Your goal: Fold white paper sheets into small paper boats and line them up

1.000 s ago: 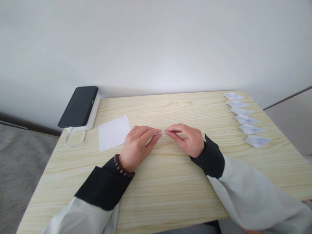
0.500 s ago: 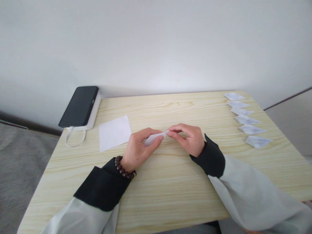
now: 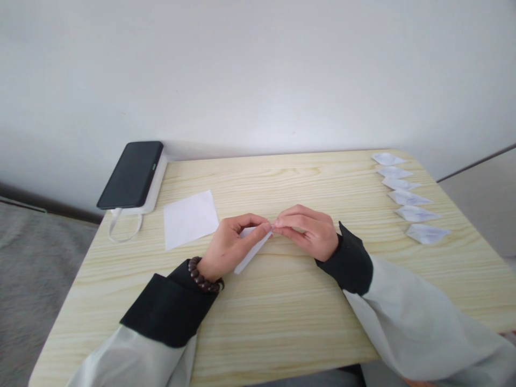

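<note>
My left hand (image 3: 231, 244) and my right hand (image 3: 308, 230) meet at the middle of the wooden table (image 3: 282, 317). Both pinch a small folded white paper piece (image 3: 252, 251) at its upper tip. The piece slants down toward me under my left palm, partly hidden by the fingers. A bead bracelet (image 3: 203, 277) circles my left wrist.
A flat white paper square (image 3: 189, 219) lies left of my hands. A dark phone (image 3: 131, 174) rests on a white power bank with a strap at the table's far left corner. Several folded white paper pieces (image 3: 407, 196) line the right side.
The folded piece has swung from lying level between my fingertips to slanting down toward me. My left fingers curled in closer around it; my right hand barely moved.
</note>
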{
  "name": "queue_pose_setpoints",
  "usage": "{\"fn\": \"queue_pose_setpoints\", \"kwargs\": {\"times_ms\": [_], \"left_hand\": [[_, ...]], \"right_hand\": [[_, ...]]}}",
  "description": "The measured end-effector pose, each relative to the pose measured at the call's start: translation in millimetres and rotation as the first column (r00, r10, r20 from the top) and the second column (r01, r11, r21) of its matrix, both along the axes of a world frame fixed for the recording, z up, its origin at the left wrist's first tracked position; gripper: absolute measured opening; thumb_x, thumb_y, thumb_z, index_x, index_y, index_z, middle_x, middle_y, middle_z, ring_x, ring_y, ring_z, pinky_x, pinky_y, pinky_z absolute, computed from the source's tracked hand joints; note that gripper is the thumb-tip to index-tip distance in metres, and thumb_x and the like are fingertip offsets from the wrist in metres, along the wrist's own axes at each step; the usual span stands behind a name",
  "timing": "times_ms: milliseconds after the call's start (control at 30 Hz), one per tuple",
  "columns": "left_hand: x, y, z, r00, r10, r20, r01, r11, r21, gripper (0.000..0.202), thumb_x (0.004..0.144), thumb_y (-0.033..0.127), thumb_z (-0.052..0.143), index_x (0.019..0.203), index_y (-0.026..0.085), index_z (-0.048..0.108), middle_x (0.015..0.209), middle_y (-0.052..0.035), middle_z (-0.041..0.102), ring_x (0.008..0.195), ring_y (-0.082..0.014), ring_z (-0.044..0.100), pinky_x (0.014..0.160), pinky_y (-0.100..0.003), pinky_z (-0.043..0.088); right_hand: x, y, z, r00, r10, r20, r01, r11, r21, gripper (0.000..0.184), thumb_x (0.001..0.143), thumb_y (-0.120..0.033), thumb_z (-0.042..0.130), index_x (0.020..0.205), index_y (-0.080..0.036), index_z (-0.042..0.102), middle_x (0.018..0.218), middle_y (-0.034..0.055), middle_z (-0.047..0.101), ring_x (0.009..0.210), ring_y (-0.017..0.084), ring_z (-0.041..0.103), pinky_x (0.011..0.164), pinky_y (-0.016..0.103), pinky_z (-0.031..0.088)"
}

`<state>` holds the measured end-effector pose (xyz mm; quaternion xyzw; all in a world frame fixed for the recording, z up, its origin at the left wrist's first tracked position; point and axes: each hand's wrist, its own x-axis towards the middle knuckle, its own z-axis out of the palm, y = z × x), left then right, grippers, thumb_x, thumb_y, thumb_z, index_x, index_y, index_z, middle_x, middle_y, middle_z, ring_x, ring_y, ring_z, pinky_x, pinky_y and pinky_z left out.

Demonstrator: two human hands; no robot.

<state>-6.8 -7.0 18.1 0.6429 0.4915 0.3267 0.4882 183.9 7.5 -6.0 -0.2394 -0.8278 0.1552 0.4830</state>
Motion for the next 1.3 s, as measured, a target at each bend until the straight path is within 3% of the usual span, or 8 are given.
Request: {"fn": "queue_pose_setpoints", "kwargs": {"times_ms": [167, 500, 633, 733, 833, 933, 1300], "left_hand": [[-1.8, 0.9, 2.3, 0.999, -0.029, -0.041, 0.026, 0.998, -0.060, 0.026, 0.080, 0.040, 0.060, 0.075, 0.016, 0.069, 0.072, -0.0005, 0.067, 0.066, -0.0131, 0.056, 0.059, -0.022, 0.043], [-2.4, 1.5, 5.1, 0.994, -0.103, -0.018, 0.101, 0.989, -0.112, 0.029, 0.081, 0.040, 0.058, 0.071, 0.016, 0.068, 0.070, -0.0006, 0.067, 0.065, -0.0120, 0.055, 0.061, -0.022, 0.042], [-0.6, 1.2, 3.9, 0.997, -0.056, -0.059, 0.051, 0.995, -0.080, 0.027, 0.079, 0.041, 0.059, 0.073, 0.015, 0.067, 0.067, 0.0001, 0.064, 0.061, -0.0110, 0.052, 0.056, -0.021, 0.040], [-0.7, 1.0, 2.0, 0.997, -0.038, -0.073, 0.034, 0.997, -0.062, 0.027, 0.079, 0.041, 0.060, 0.074, 0.016, 0.067, 0.068, 0.0002, 0.064, 0.060, -0.0109, 0.051, 0.055, -0.020, 0.040], [-0.7, 0.9, -1.1, 0.996, -0.032, -0.088, 0.030, 0.999, -0.032, 0.027, 0.079, 0.041, 0.060, 0.074, 0.016, 0.068, 0.070, -0.0003, 0.066, 0.063, -0.0117, 0.053, 0.056, -0.020, 0.042], [0.2, 0.4, -3.1, 0.995, -0.044, -0.088, 0.045, 0.999, 0.010, 0.025, 0.080, 0.039, 0.060, 0.076, 0.016, 0.069, 0.072, 0.0000, 0.068, 0.066, -0.0124, 0.057, 0.060, -0.020, 0.044], [2.2, -1.9, -1.0, 0.983, -0.073, -0.166, 0.082, 0.995, 0.049, 0.023, 0.081, 0.035, 0.057, 0.075, 0.017, 0.070, 0.070, 0.0006, 0.069, 0.064, -0.0133, 0.059, 0.060, -0.021, 0.045]], "right_hand": [[1.4, 0.0, -1.3, 0.999, 0.052, 0.006, -0.052, 0.999, -0.010, 0.012, 0.082, -0.011, 0.063, 0.092, -0.018, 0.063, 0.086, 0.0071, 0.067, 0.079, 0.012, 0.064, 0.069, 0.023, 0.054], [3.8, 1.4, -1.3, 0.993, 0.100, 0.065, -0.101, 0.995, 0.013, 0.008, 0.086, -0.015, 0.058, 0.092, -0.020, 0.062, 0.085, 0.0051, 0.065, 0.077, 0.012, 0.062, 0.066, 0.023, 0.052], [0.5, -0.9, -0.1, 0.997, 0.070, -0.019, -0.072, 0.986, -0.153, 0.012, 0.083, -0.018, 0.062, 0.093, -0.020, 0.058, 0.085, 0.0038, 0.063, 0.069, 0.011, 0.060, 0.065, 0.025, 0.051], [0.9, -2.5, 2.5, 0.998, 0.044, 0.052, -0.028, 0.960, -0.279, 0.014, 0.080, -0.019, 0.057, 0.094, -0.019, 0.056, 0.081, 0.0028, 0.062, 0.067, 0.012, 0.057, 0.066, 0.028, 0.048], [2.4, -2.5, 4.0, 0.987, 0.060, 0.152, -0.014, 0.958, -0.287, 0.006, 0.081, -0.020, 0.051, 0.084, -0.018, 0.056, 0.072, 0.0016, 0.061, 0.068, 0.014, 0.055, 0.068, 0.029, 0.043], [2.5, -1.3, 3.5, 0.977, 0.077, 0.199, -0.015, 0.954, -0.299, 0.011, 0.084, -0.021, 0.048, 0.076, -0.018, 0.055, 0.067, 0.0008, 0.059, 0.063, 0.013, 0.052, 0.066, 0.028, 0.040], [0.4, -0.6, -0.8, 0.970, 0.104, 0.221, -0.025, 0.942, -0.334, 0.012, 0.079, -0.017, 0.049, 0.068, -0.019, 0.052, 0.058, -0.0033, 0.055, 0.056, 0.010, 0.046, 0.059, 0.022, 0.037]]}}
